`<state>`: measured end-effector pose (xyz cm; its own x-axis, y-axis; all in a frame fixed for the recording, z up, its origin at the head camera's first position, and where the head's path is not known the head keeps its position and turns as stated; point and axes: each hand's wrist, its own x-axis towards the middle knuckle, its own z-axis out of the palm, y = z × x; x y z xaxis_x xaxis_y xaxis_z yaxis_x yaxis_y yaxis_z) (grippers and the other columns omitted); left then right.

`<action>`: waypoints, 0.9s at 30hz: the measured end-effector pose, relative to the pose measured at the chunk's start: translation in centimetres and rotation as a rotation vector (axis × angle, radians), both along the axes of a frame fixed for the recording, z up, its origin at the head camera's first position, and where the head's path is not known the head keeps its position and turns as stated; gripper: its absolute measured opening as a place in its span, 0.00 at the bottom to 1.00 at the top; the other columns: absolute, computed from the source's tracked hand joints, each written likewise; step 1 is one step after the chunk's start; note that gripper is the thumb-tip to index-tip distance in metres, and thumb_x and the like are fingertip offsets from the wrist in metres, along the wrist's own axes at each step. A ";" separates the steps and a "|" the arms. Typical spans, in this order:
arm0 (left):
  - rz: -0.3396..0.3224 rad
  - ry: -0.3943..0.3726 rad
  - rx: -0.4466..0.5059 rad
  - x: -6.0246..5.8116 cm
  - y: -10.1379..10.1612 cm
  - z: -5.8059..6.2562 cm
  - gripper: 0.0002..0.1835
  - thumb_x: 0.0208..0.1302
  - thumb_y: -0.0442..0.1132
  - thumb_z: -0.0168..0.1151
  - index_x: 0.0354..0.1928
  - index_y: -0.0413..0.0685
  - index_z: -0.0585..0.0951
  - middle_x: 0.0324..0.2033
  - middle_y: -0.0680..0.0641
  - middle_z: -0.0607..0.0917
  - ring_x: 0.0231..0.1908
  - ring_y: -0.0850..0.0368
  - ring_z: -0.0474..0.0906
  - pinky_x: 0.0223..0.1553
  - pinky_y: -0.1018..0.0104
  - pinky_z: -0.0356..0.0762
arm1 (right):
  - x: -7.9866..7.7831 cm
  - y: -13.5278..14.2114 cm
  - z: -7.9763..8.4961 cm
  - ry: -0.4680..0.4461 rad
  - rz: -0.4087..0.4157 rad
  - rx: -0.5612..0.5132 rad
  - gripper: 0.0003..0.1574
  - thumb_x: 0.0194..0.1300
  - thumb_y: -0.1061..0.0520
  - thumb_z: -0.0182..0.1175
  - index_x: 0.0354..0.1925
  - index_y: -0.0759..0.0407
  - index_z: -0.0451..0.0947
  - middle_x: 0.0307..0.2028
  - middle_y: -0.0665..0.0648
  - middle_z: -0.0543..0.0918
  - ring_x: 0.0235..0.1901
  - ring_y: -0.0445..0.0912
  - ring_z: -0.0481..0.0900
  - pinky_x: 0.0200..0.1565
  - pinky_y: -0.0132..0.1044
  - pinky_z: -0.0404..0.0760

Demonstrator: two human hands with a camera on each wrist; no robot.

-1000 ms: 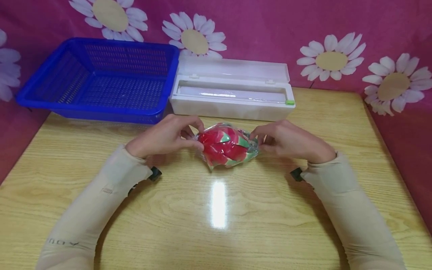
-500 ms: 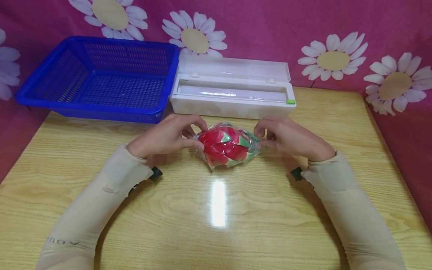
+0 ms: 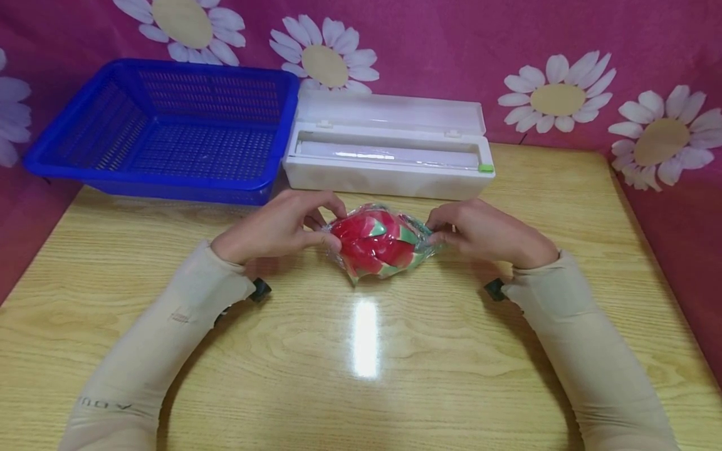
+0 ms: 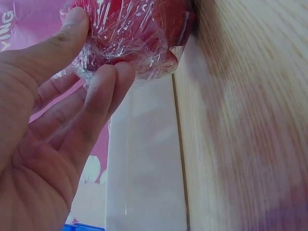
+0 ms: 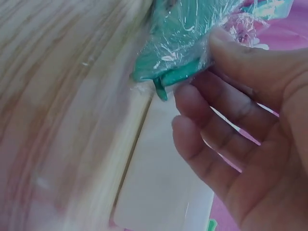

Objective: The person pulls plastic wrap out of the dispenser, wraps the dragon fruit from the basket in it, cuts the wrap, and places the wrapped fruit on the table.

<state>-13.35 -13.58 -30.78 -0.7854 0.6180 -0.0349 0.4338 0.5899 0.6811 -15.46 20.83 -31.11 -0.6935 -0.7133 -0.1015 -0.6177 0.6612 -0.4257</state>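
A red and green dragon fruit point(image 3: 375, 241), wrapped in clear cling film, is between my two hands near the middle of the table. My left hand point(image 3: 276, 227) pinches its red left end. In the left wrist view, the thumb and fingers of that hand point(image 4: 53, 120) are on bunched, wrinkled film point(image 4: 122, 43). At the green right end, my right hand point(image 3: 489, 232) pinches the film between thumb and fingers. The right wrist view has the thumb on the crinkled film point(image 5: 185, 43), while some fingers of the hand point(image 5: 250, 125) are away from the fruit.
Behind the hands stands a long white cling film dispenser point(image 3: 389, 178), its lid raised and a film roll point(image 3: 389, 155) inside. A blue plastic basket point(image 3: 186, 188) is to its left. A pink flowered cloth point(image 3: 434, 44) hangs behind the wooden table point(image 3: 429, 376).
The right thumb and fingers have lifted slightly off the film at the green end and closed on it again. The left hand and the dragon fruit have barely moved.
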 end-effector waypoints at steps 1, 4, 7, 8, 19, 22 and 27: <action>-0.001 0.000 0.001 0.0 0.0 0.0 0.25 0.60 0.47 0.76 0.58 0.52 0.81 0.55 0.51 0.88 0.47 0.55 0.88 0.53 0.58 0.87 | 0.1 -0.1 0.0 0.006 -0.001 -0.001 0.04 0.68 0.59 0.68 0.41 0.53 0.87 0.33 0.48 0.86 0.33 0.41 0.76 0.39 0.35 0.80; -0.005 -0.002 -0.001 0.0 0.0 0.0 0.25 0.61 0.47 0.76 0.58 0.52 0.81 0.55 0.51 0.88 0.48 0.55 0.88 0.53 0.58 0.87 | 0.2 -0.3 -0.1 0.029 -0.001 0.001 0.03 0.67 0.59 0.69 0.40 0.53 0.87 0.32 0.47 0.85 0.31 0.40 0.76 0.38 0.34 0.80; -0.007 -0.001 -0.002 0.0 0.0 0.1 0.25 0.61 0.48 0.75 0.58 0.52 0.81 0.55 0.50 0.88 0.48 0.55 0.88 0.54 0.58 0.87 | 0.2 -0.4 -0.1 0.057 0.002 0.012 0.02 0.67 0.59 0.70 0.39 0.53 0.87 0.31 0.47 0.85 0.30 0.40 0.76 0.37 0.34 0.79; -0.007 0.002 -0.002 0.0 0.0 0.1 0.26 0.61 0.48 0.75 0.59 0.51 0.80 0.55 0.50 0.88 0.48 0.54 0.88 0.54 0.57 0.87 | 0.2 -0.4 -0.1 0.067 0.004 0.012 0.02 0.67 0.59 0.70 0.39 0.54 0.87 0.31 0.47 0.85 0.30 0.40 0.76 0.37 0.34 0.79; 0.016 0.076 -0.011 0.1 0.0 0.2 0.22 0.59 0.45 0.76 0.55 0.49 0.86 0.49 0.49 0.91 0.43 0.57 0.87 0.48 0.62 0.87 | 0.4 -0.8 -0.2 0.113 0.019 0.046 0.01 0.65 0.60 0.70 0.36 0.56 0.86 0.28 0.48 0.83 0.28 0.40 0.74 0.35 0.34 0.77; 0.011 0.085 -0.006 0.1 0.0 0.2 0.21 0.59 0.45 0.77 0.53 0.48 0.87 0.48 0.49 0.92 0.43 0.57 0.87 0.48 0.61 0.87 | 0.4 -0.9 -0.2 0.113 0.026 0.052 0.03 0.64 0.62 0.71 0.35 0.55 0.85 0.27 0.48 0.82 0.27 0.41 0.74 0.35 0.34 0.77; -0.003 0.069 0.000 0.0 -0.1 -0.1 0.20 0.59 0.44 0.77 0.53 0.47 0.87 0.49 0.47 0.91 0.47 0.52 0.89 0.52 0.55 0.88 | 0.5 -0.8 -0.2 0.095 0.017 0.049 0.03 0.63 0.62 0.72 0.35 0.54 0.86 0.27 0.48 0.83 0.28 0.41 0.74 0.35 0.33 0.77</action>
